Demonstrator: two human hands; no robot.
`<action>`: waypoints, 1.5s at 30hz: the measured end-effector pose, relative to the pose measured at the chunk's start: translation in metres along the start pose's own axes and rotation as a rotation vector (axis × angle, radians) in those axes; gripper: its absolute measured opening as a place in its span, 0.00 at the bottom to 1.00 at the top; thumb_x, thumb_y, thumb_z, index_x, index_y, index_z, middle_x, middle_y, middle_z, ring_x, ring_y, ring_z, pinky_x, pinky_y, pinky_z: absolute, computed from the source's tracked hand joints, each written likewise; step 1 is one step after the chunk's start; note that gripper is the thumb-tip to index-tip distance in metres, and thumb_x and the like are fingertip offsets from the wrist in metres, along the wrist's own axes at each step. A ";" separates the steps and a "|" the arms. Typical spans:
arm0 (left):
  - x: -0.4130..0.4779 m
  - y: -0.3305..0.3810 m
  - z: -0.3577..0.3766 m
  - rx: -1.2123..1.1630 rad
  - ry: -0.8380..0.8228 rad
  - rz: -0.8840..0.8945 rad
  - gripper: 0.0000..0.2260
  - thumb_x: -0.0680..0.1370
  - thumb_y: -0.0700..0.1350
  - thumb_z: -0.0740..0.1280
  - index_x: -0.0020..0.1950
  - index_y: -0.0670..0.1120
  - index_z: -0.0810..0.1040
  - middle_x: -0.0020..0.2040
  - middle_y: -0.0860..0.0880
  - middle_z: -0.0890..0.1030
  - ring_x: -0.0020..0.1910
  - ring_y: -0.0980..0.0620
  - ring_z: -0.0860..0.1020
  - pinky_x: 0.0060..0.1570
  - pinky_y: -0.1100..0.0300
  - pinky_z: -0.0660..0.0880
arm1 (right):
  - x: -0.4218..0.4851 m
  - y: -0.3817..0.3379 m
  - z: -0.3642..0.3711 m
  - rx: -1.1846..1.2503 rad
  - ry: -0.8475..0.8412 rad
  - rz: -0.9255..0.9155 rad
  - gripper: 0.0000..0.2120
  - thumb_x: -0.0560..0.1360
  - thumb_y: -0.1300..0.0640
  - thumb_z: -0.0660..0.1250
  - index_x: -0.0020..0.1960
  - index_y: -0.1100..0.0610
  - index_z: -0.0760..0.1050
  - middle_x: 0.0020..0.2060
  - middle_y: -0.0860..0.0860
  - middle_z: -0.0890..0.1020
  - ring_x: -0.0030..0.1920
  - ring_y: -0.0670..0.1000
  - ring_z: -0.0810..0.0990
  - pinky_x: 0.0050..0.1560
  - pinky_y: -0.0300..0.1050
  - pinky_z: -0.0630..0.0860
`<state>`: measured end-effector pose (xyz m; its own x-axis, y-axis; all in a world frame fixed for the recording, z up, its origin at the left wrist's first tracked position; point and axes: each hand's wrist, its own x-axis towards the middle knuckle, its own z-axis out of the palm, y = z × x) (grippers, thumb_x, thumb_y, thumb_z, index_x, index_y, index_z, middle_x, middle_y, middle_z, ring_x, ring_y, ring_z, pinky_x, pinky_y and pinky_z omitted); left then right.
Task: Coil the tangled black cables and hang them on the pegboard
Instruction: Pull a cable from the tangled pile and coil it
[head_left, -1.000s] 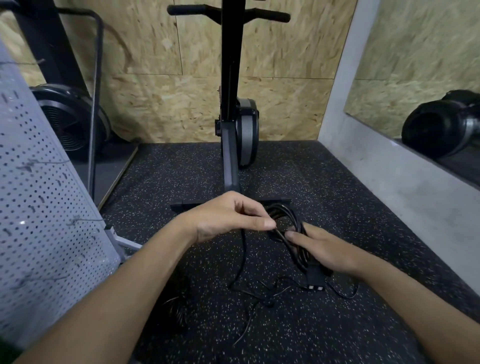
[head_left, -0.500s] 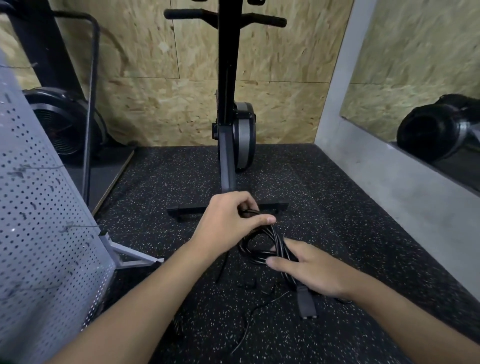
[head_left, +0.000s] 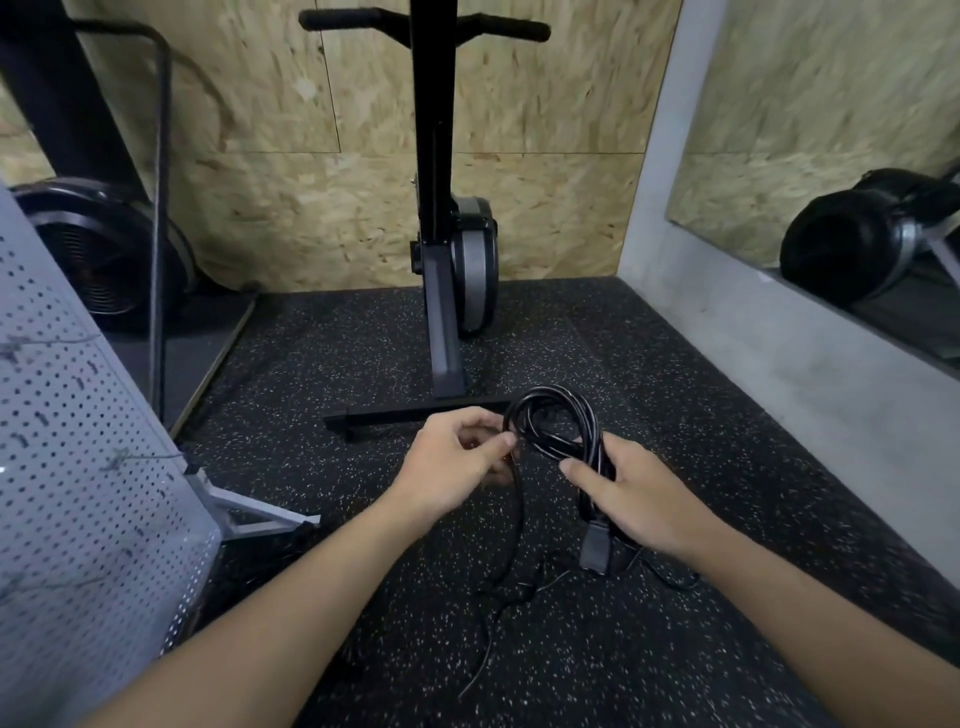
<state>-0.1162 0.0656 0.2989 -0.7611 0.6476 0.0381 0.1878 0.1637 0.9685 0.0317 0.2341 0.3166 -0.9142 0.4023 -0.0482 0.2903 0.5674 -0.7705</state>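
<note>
Cables (head_left: 545, 439) are held as an upright coil above the floor (head_left: 675, 364), gripped low by the right hand (head_left: 634, 499) and pinched by the left hand (head_left: 452, 462), which is nearer the pegboard (head_left: 78, 467).

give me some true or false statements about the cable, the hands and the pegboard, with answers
1. The right hand grips the coiled black cable. True.
2. The grey perforated metal pegboard stands on the person's right. False: it stands on the left.
3. A black rectangular plug hangs below the right hand. True.
4. All the cable is coiled up. False: a loose black strand runs from the left hand, which pinches it, down to the speckled black rubber floor.
</note>
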 end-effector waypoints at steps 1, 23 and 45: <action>-0.001 0.006 0.004 -0.125 0.008 -0.038 0.03 0.81 0.39 0.72 0.53 0.44 0.85 0.46 0.42 0.87 0.40 0.50 0.84 0.47 0.48 0.85 | 0.000 0.000 0.002 0.018 0.026 -0.001 0.08 0.82 0.44 0.65 0.58 0.43 0.80 0.51 0.41 0.86 0.53 0.42 0.83 0.62 0.53 0.78; -0.009 -0.023 0.027 -0.077 -0.453 -0.169 0.26 0.69 0.36 0.66 0.63 0.56 0.79 0.65 0.52 0.81 0.66 0.53 0.77 0.60 0.54 0.76 | 0.007 -0.016 -0.001 0.552 0.117 0.044 0.06 0.81 0.60 0.67 0.46 0.59 0.78 0.37 0.57 0.81 0.43 0.56 0.79 0.51 0.58 0.75; 0.009 -0.023 0.014 0.524 -0.211 0.290 0.10 0.78 0.56 0.74 0.47 0.50 0.87 0.43 0.56 0.85 0.43 0.60 0.81 0.46 0.64 0.77 | 0.023 0.039 -0.003 -0.365 0.033 0.233 0.13 0.82 0.44 0.64 0.58 0.52 0.75 0.49 0.52 0.82 0.47 0.53 0.80 0.51 0.51 0.78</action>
<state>-0.1192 0.0782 0.2736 -0.5053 0.8441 0.1795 0.6874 0.2679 0.6751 0.0225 0.2678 0.2867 -0.8047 0.5690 -0.1695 0.5742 0.6732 -0.4659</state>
